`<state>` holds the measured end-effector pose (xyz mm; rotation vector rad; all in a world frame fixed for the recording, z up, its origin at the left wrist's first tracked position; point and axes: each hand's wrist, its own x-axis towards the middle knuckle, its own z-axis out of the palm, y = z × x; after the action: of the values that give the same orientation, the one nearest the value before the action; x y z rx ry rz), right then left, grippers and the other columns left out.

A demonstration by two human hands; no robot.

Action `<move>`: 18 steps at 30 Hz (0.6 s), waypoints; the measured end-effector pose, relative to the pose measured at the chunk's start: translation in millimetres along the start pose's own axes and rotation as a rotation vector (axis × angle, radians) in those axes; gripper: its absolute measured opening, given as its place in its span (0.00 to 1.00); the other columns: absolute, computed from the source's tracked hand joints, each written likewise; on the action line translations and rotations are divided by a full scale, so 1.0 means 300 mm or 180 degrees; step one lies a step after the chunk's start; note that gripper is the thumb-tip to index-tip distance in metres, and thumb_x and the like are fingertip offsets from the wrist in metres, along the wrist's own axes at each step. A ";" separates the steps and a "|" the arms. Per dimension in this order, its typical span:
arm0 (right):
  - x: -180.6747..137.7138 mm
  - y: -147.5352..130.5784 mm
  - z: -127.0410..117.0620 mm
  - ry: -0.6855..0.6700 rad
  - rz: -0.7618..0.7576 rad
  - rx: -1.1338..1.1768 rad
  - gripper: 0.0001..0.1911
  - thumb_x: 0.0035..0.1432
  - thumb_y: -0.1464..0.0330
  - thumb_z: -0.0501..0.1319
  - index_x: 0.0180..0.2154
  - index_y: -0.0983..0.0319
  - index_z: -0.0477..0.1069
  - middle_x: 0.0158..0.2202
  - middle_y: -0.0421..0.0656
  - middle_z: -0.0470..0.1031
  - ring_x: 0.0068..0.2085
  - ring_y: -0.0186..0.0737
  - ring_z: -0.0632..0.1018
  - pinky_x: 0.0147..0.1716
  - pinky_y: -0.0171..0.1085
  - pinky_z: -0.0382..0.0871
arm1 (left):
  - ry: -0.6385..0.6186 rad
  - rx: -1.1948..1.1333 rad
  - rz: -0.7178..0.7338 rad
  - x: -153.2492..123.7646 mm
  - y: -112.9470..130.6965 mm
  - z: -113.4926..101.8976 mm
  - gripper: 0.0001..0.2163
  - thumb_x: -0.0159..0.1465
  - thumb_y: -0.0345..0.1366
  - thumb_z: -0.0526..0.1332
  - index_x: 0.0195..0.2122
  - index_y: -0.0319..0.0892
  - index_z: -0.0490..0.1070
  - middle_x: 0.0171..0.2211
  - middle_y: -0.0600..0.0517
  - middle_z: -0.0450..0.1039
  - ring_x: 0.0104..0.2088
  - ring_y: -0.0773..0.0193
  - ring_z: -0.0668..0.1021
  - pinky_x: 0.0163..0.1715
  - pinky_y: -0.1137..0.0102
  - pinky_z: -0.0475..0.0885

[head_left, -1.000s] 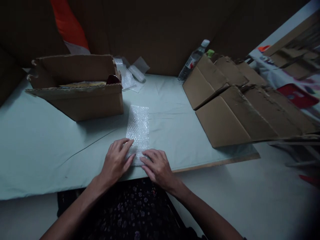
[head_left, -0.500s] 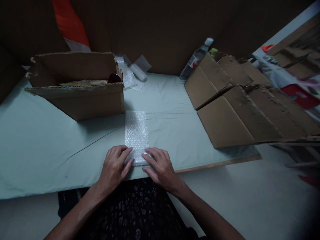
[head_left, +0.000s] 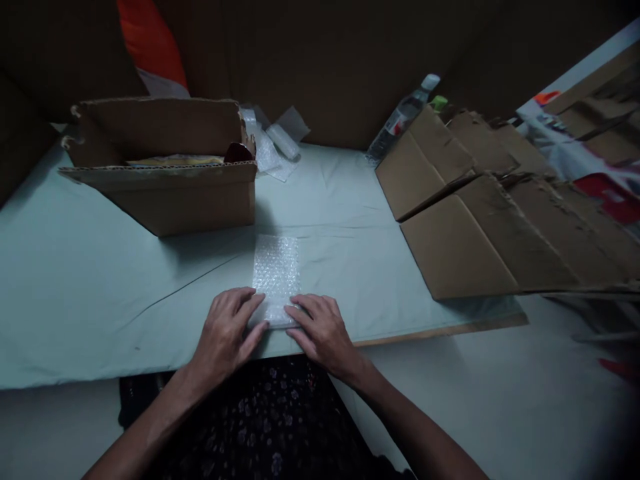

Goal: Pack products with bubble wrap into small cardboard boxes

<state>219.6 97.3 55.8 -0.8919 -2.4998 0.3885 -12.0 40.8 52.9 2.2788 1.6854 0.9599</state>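
A strip of clear bubble wrap (head_left: 277, 263) lies on the cloth-covered table in front of me, its near end folded or rolled into a thicker band. My left hand (head_left: 233, 327) grips the left end of that band, thumb at the near side and fingers on top. At the right end my right hand (head_left: 320, 330) holds it the same way, fingers bent over the wrap. The far part of the strip lies flat. Whether anything is inside the folded band, I cannot tell.
An open cardboard box (head_left: 205, 200) with flat items inside stands at the left. More bubble wrap pieces (head_left: 283, 143) lie behind it. At the right are cardboard boxes (head_left: 455, 247) and a plastic bottle (head_left: 400, 120). The table's front edge (head_left: 440, 333) is close to my hands.
The flat part of the bubble wrap has become shorter, its far edge now nearer to my hands. Both hands stay at the near end. The view has shifted slightly.
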 end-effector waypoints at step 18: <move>0.007 -0.011 0.016 0.0298 0.0267 0.0360 0.10 0.68 0.69 0.59 0.50 0.60 0.73 0.42 0.45 0.81 0.43 0.44 0.78 0.45 0.46 0.67 | -0.0126 -0.0337 0.0129 0.003 0.003 0.005 0.19 0.67 0.31 0.60 0.59 0.42 0.64 0.51 0.43 0.73 0.53 0.53 0.73 0.53 0.55 0.71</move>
<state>214.0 95.6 53.7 -0.9495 -2.3362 0.4989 -10.3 41.8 52.5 2.2565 1.5403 0.9810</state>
